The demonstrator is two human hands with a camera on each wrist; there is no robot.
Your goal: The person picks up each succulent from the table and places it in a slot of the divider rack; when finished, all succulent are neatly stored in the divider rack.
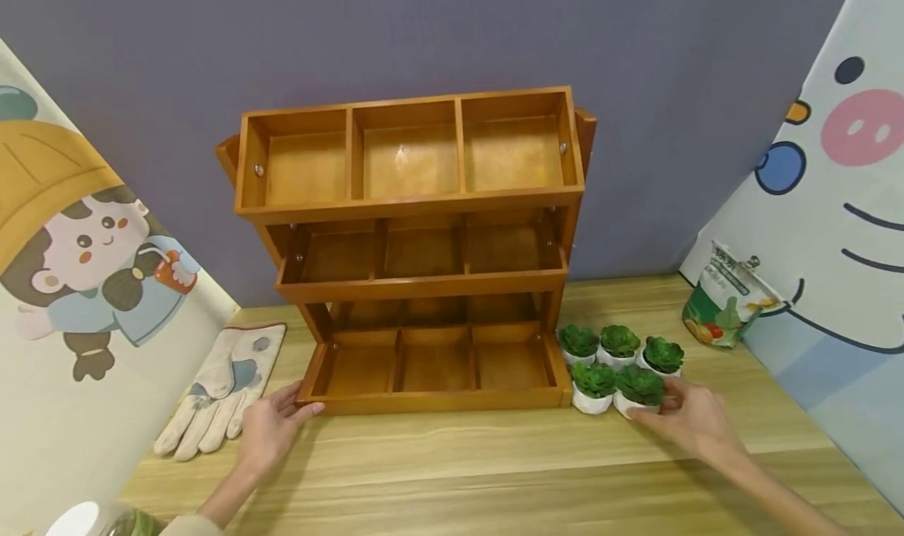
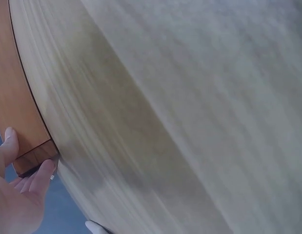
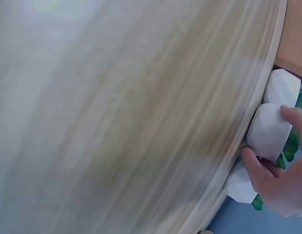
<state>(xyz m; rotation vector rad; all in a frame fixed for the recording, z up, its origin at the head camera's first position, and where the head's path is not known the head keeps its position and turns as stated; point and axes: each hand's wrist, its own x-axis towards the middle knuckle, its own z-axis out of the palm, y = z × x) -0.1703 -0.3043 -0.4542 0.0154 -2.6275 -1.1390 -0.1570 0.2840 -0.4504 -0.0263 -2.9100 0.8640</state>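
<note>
A three-tier wooden shelf (image 1: 438,401) with divided trays stands against the back panel, its compartments bare. My left hand (image 1: 271,428) holds its bottom front left corner; in the left wrist view the thumb lies on the front board (image 2: 19,92) and the fingers reach round the end. To the shelf's right, several small green succulents in white pots (image 1: 593,387) stand clustered in two rows. My right hand (image 1: 695,420) grips the front right potted succulent (image 1: 639,387). The right wrist view shows thumb and fingers around its faceted white pot (image 3: 269,131), between two neighbouring pots.
A pair of pale work gloves (image 1: 219,395) lies left of the shelf. At the back right, a green and white pouch (image 1: 727,297) with a clip leans near the wall. A white-lidded jar (image 1: 106,520) is partly cut off at the lower left. Printed panels flank the wooden tabletop (image 1: 452,473).
</note>
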